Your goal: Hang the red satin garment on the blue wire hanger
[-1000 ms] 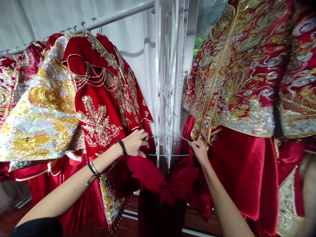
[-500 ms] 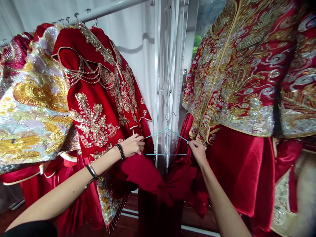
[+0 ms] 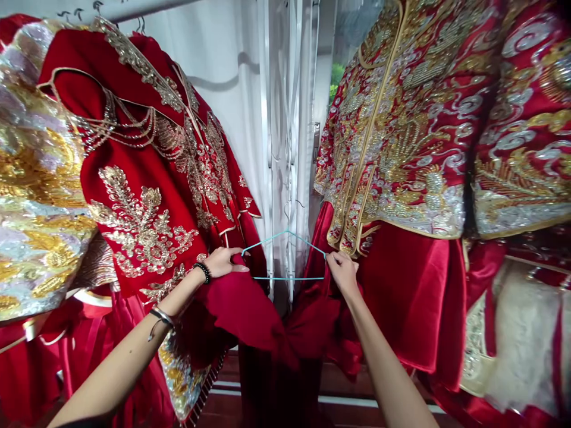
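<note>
A thin light-blue clothes hanger (image 3: pixel 289 277) with a bare metal hook is held level in front of me. My left hand (image 3: pixel 223 262) has the hanger's left corner at its fingers, the thumb stretched out below. The right corner is pinched in my right hand (image 3: pixel 342 270). A dark red garment (image 3: pixel 250 309) with a gathered, bow-like middle hangs below and behind the hanger, its upper edges close to both hands. How it is fixed to the hanger is hidden.
Left, a red jacket (image 3: pixel 173 196) with gold beading hangs beside a sequinned garment (image 3: pixel 40 238) on a rail (image 3: pixel 151 9). Right are embroidered red and gold jackets (image 3: pixel 401 131) over a red satin skirt (image 3: pixel 410 297). White metal posts (image 3: pixel 292 119) and a white curtain (image 3: pixel 223 53) stand behind.
The view has turned rightward, so everything sits further left. The fingers and thumb of my left hand have spread slightly at the hanger's corner. My right hand keeps its pinch.
</note>
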Tool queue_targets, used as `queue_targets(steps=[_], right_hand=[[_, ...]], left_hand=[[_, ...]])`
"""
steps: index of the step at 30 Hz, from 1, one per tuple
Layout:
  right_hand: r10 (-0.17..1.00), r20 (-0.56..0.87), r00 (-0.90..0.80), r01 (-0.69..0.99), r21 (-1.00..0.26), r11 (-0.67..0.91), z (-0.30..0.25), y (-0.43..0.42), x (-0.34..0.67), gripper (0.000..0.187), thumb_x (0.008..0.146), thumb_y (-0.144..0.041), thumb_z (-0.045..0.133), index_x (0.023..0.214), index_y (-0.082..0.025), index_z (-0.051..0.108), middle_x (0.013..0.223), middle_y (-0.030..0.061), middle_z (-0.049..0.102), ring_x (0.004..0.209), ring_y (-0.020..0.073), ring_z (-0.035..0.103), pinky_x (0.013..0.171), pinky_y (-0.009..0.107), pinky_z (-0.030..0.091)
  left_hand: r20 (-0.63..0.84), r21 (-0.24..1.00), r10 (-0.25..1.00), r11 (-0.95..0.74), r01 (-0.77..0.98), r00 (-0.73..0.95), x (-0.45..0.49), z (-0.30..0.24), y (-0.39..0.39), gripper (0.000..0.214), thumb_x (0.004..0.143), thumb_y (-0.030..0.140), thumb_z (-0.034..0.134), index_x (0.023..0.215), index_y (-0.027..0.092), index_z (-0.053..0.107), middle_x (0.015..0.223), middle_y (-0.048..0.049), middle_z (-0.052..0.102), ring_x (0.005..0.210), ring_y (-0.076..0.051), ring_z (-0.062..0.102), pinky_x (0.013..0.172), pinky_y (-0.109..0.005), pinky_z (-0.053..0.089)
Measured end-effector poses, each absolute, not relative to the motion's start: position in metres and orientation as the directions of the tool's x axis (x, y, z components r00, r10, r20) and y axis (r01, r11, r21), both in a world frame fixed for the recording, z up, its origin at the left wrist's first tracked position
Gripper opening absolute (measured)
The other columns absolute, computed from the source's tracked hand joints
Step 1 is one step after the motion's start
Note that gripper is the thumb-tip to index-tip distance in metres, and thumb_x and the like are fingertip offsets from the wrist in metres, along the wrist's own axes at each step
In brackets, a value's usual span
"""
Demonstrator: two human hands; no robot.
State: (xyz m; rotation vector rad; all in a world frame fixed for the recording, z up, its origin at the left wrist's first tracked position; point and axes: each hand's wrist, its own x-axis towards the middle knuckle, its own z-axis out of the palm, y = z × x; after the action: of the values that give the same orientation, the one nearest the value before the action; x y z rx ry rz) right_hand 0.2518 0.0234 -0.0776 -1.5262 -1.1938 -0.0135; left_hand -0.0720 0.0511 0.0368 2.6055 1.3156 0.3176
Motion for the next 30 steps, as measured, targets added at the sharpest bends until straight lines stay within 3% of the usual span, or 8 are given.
queue_targets(steps=[5,8,12,14,16,19,23,30], right_hand=[[0.753,0.502,0.425,0.573,-0.793,0.205,-0.074,0.015,0.257,0.039,0.074,-0.052,0.046,0.052,-0.021,0.057,0.060,-0.0001,0.056,0.075,0.0191,0.052,0.073,0.032,0.032],[0.828,0.454,0.329,0.365,-0.870,0.332,-0.073,0.007,0.266,0.034,0.071,-0.053,0.052,0.076,-0.024,0.068,0.082,0.0023,0.067,0.087,0.0214,0.056,0.080,0.033,0.038],[0.831,0.435,0.347,0.117,-0.899,0.421,-0.076,-0.011,0.292,0.038,0.069,-0.044,0.059,0.102,-0.026,0.063,0.108,0.0039,0.063,0.101,0.0213,0.055,0.086,0.035,0.040],[0.833,0.410,0.372,0.196,-0.912,0.361,-0.081,-0.021,0.305,0.042,0.066,-0.039,0.061,0.105,-0.023,0.060,0.104,0.0052,0.065,0.097,0.0201,0.057,0.086,0.035,0.042],[0.829,0.382,0.408,0.425,-0.883,0.198,-0.085,-0.030,0.312,0.043,0.065,-0.036,0.062,0.104,-0.020,0.059,0.095,0.0056,0.066,0.090,0.0188,0.059,0.083,0.034,0.044],[0.785,0.366,0.499,0.715,-0.686,-0.135,-0.088,-0.037,0.308,0.039,0.069,-0.042,0.058,0.099,-0.018,0.059,0.085,0.0074,0.065,0.083,0.0201,0.061,0.076,0.033,0.045],[0.780,0.271,0.564,0.775,-0.500,-0.387,-0.081,-0.035,0.294,0.045,0.075,-0.056,0.046,0.092,-0.016,0.059,0.079,0.0116,0.066,0.079,0.0258,0.062,0.066,0.034,0.045],[0.803,0.232,0.548,0.805,-0.407,-0.432,-0.063,-0.026,0.300,0.023,0.072,-0.026,0.051,0.086,-0.017,0.067,0.082,0.0106,0.069,0.085,0.0250,0.062,0.068,0.030,0.043]], left_hand=[[0.063,0.087,0.848,-0.530,0.844,0.526,-0.054,0.043,0.048,0.053,0.070,0.060,0.048,0.108,0.023,0.058,0.070,-0.0025,0.065,0.071,-0.020,0.061,0.066,-0.026,0.043],[0.166,-0.059,0.908,-0.381,0.923,0.385,-0.040,0.041,0.048,0.062,0.077,0.066,0.029,0.100,0.018,0.060,0.080,-0.0115,0.066,0.077,-0.026,0.062,0.065,-0.031,0.043],[0.294,-0.174,0.896,-0.292,0.940,0.333,-0.028,0.031,0.053,0.066,0.084,0.058,0.009,0.105,0.019,0.057,0.083,-0.0146,0.066,0.080,-0.029,0.063,0.064,-0.034,0.044],[0.282,-0.201,0.887,-0.318,0.926,0.366,-0.026,0.028,0.056,0.062,0.085,0.057,0.009,0.107,0.022,0.055,0.083,-0.0128,0.066,0.079,-0.027,0.063,0.065,-0.033,0.044],[0.280,-0.217,0.888,-0.312,0.925,0.365,-0.025,0.025,0.060,0.059,0.086,0.056,0.010,0.107,0.023,0.054,0.083,-0.0121,0.066,0.079,-0.026,0.063,0.065,-0.032,0.044],[0.291,-0.227,0.886,-0.303,0.926,0.361,-0.023,0.021,0.063,0.057,0.086,0.055,0.010,0.109,0.024,0.052,0.084,-0.0120,0.067,0.080,-0.027,0.063,0.065,-0.032,0.044],[0.318,-0.238,0.863,-0.329,0.914,0.393,-0.023,0.015,0.067,0.052,0.088,0.051,0.012,0.116,0.025,0.047,0.083,-0.0121,0.067,0.079,-0.029,0.063,0.063,-0.034,0.044],[0.355,-0.193,0.825,-0.396,0.898,0.440,-0.030,0.006,0.083,0.038,0.090,0.040,0.022,0.120,0.029,0.043,0.102,-0.0091,0.065,0.084,-0.027,0.062,0.064,-0.033,0.042]])
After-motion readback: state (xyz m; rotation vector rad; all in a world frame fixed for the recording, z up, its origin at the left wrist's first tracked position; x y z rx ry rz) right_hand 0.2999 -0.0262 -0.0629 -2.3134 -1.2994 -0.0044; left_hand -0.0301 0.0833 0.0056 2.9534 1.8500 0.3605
